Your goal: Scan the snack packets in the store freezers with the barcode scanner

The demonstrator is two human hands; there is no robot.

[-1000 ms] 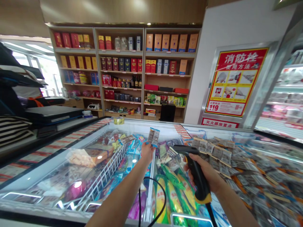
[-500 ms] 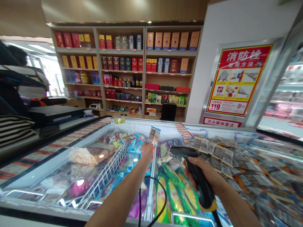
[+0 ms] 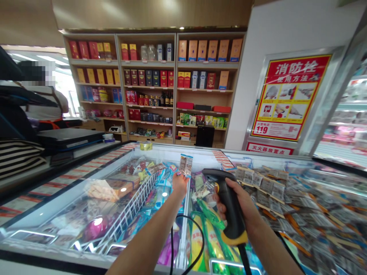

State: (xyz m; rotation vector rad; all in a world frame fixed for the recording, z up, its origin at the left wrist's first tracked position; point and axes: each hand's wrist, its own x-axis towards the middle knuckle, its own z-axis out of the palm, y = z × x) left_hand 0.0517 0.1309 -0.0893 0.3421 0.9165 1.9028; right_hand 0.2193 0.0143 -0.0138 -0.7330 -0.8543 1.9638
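My left hand (image 3: 180, 184) reaches out over the chest freezer (image 3: 185, 233) and grips a small snack packet (image 3: 185, 165) by its lower end. The packet stands upright, with blue edges and brownish, partly see-through contents. Wrapped around a black and yellow barcode scanner (image 3: 233, 208) is my right hand (image 3: 242, 198); the scanner's head points left toward the packet, apart from it. A black cable (image 3: 200, 229) loops below between my forearms. Beneath my hands, green and yellow ice-cream packs (image 3: 212, 236) and blue bags (image 3: 164, 191) lie in the freezer.
A white wire divider (image 3: 134, 208) splits the freezer. Many small packets (image 3: 286, 206) are heaped at the right. Behind stand shelves (image 3: 147, 84) of boxes and bottles, and a red fire-hydrant poster (image 3: 291, 95). A person (image 3: 43, 101) is at the far left, beyond dark equipment (image 3: 69, 135).
My right hand has raised the scanner a little and shifted it left, turning its handle more upright. The packet in my left hand has turned slightly and is more upright.
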